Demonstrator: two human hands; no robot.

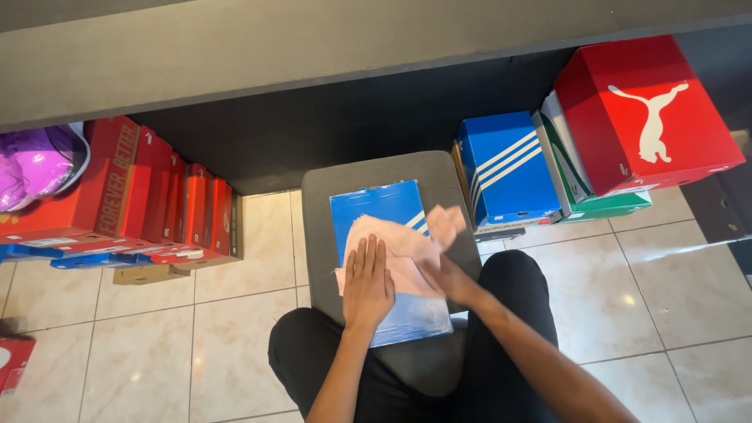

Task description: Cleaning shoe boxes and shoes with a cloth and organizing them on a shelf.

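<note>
Pressing flat with fingers together, the left hand (366, 283) lies palm-down on pink tissue paper (392, 251) spread over a blue shoebox (374, 205). The right hand (445, 276) pinches the paper's right edge, and a loose corner lifts past the box's right side. The box sits on a grey padded stool (368, 171) between the person's knees, with the stool's rim showing bare along the far and left edges. Left of the stool, pale floor tiles (235, 313) lie open up to a row of red shoeboxes (184, 207). To the right, a blue striped box (505, 168) stands just beside the stool, with a large red box (642, 110) stacked beyond it.
</note>
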